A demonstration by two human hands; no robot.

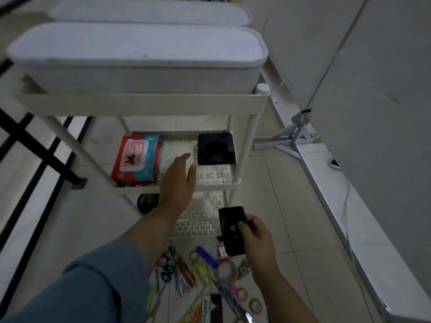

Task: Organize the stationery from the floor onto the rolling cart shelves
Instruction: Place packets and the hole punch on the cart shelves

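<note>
The rolling cart (140,103) is seen at twelve o'clock, and the stationery (200,276) lies heaped on the floor (291,217) at six o'clock, just below the cart's foot. The left hand (178,183) is stretched out flat over the middle shelf (217,176), fingers straight and nothing held. The right hand (255,238) is curled round a dark flat object (232,231) (a phone or a slim case; which cannot be told) at about five o'clock, above the lower shelf (205,206).

On the middle shelf a wipes pack (137,159) is set at nine o'clock and a black box (215,149) at one o'clock, with a bare perforated strip between and in front of them.

The step appears to be the sizing-up of that free strip. It is best done if the wipes pack is nudged toward nine o'clock first, so that one broad gap is made. Long pieces such as the scissors (166,273) should be laid lengthwise. Small round things like the tape roll (226,272) are better stood against the shelf rim, where they cannot roll off. The holes in the shelf should be minded with thin items.
</note>
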